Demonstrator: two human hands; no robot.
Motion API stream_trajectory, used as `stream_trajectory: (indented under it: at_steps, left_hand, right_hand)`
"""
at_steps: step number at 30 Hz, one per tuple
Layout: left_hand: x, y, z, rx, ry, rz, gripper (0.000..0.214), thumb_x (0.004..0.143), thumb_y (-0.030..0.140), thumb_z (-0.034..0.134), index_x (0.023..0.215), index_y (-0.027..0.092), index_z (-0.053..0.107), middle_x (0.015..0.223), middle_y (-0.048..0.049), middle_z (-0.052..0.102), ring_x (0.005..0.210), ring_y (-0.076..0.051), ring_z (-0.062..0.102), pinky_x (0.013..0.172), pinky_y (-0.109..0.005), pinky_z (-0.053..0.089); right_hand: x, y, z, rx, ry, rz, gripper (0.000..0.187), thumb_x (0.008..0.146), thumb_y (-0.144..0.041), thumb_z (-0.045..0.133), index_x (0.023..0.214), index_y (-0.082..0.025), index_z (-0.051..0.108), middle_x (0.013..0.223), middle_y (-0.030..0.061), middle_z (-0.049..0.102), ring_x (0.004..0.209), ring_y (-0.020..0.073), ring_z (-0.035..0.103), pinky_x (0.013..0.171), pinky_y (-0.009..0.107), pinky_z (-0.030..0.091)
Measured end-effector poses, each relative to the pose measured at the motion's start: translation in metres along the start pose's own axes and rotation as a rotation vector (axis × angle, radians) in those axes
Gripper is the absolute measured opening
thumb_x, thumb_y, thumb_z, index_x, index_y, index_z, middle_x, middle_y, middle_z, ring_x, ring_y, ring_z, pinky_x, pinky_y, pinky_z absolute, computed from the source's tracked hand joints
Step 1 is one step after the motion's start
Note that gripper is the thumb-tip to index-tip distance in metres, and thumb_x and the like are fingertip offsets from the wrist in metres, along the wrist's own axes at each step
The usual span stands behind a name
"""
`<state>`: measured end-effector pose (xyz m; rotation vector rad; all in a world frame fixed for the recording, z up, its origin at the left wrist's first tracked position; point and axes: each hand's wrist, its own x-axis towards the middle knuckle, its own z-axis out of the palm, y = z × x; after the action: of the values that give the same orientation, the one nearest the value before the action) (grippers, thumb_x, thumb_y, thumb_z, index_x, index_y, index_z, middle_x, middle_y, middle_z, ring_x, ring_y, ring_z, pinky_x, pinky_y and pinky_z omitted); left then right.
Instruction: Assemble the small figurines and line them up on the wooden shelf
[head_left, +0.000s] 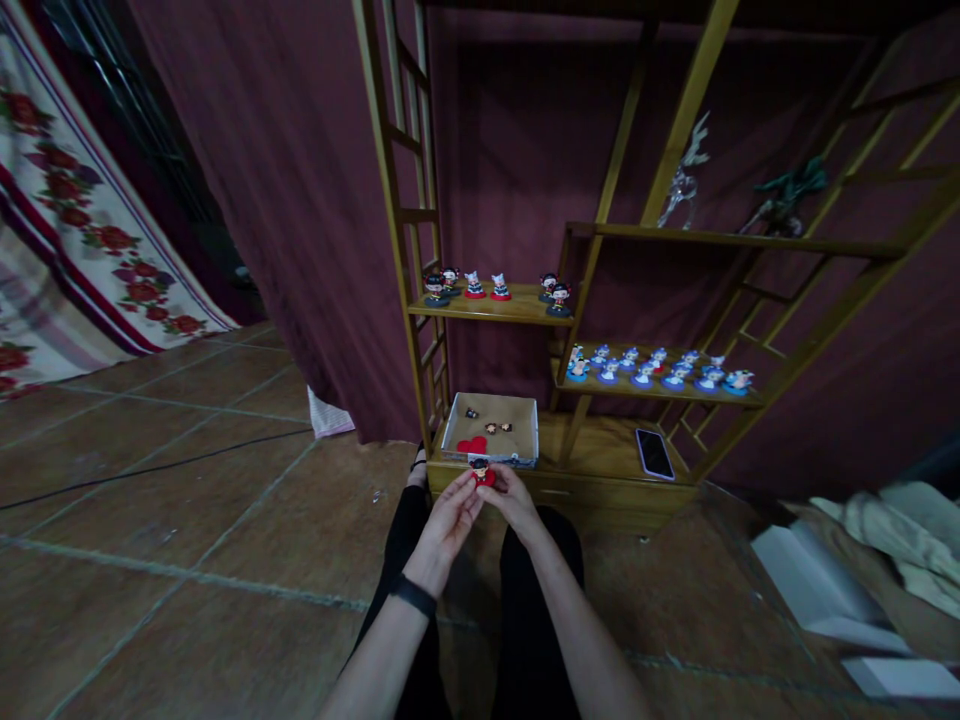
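Observation:
Between my left hand (456, 505) and my right hand (514, 497) is a small black-haired figurine (481, 473) on a red base. The fingers of both hands close on it, one hand at each side, above my knees. Just beyond it, on the low wooden shelf, stands an open shallow cardboard box (495, 402). Red flat pieces (472, 445) lie in the box near its front. Farther in are a few small dark-and-tan figurine parts (498, 428) and one small dark part (471, 413).
Black-haired figurines (559, 298) and white ones on red bases (500, 287) stand on the middle shelf (495, 311). Several blue figurines (643, 374) line the right shelf. A phone (655, 454) lies below them. Clear and green statues (787, 198) stand higher. White boxes (825, 580) lie right.

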<state>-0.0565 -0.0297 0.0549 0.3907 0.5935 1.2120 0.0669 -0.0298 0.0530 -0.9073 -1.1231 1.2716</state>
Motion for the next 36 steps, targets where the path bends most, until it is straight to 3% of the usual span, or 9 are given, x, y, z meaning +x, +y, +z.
stream_trajectory:
  at_steps: [8, 21, 27, 36]
  left_hand:
    - [0.010, 0.005, -0.003, 0.015, 0.068, -0.030, 0.018, 0.070, -0.003, 0.058, 0.083, 0.009, 0.063, 0.077, -0.0079, 0.068, 0.064, -0.011, 0.064, 0.067, -0.021, 0.051]
    - [0.010, 0.010, -0.004, 0.077, 0.056, -0.014, 0.025, 0.069, -0.005, 0.058, 0.086, 0.013, 0.060, 0.079, -0.0038, 0.067, 0.071, -0.010, 0.065, 0.074, -0.021, 0.051]
    - [0.009, 0.011, 0.006, 0.084, 0.068, -0.002, 0.024, 0.067, -0.005, 0.060, 0.086, 0.011, 0.062, 0.082, -0.0071, 0.069, 0.074, -0.012, 0.065, 0.076, -0.022, 0.051]
    - [0.011, 0.009, 0.016, 0.155, 0.055, 0.029, 0.030, 0.066, -0.005, 0.061, 0.093, 0.009, 0.064, 0.090, -0.0112, 0.069, 0.078, -0.015, 0.066, 0.076, -0.023, 0.052]
  right_hand:
    - [-0.001, -0.001, -0.002, -0.037, -0.026, -0.028, 0.041, 0.064, -0.032, 0.067, 0.103, -0.026, 0.058, 0.108, 0.0024, 0.061, 0.098, 0.0214, 0.056, 0.089, 0.039, 0.042]
    - [0.003, 0.003, -0.004, 0.052, -0.054, -0.037, 0.048, 0.060, -0.033, 0.071, 0.106, -0.028, 0.059, 0.107, 0.0026, 0.063, 0.102, 0.0241, 0.056, 0.091, 0.043, 0.040]
    - [0.004, 0.002, -0.006, 0.078, -0.034, -0.004, 0.045, 0.062, -0.035, 0.070, 0.106, -0.027, 0.060, 0.109, 0.0028, 0.063, 0.104, 0.0245, 0.055, 0.095, 0.044, 0.038]
    - [0.009, 0.013, -0.011, 0.245, 0.047, 0.103, 0.048, 0.062, -0.042, 0.069, 0.105, -0.021, 0.061, 0.110, 0.0076, 0.063, 0.100, 0.0239, 0.058, 0.086, 0.042, 0.045]
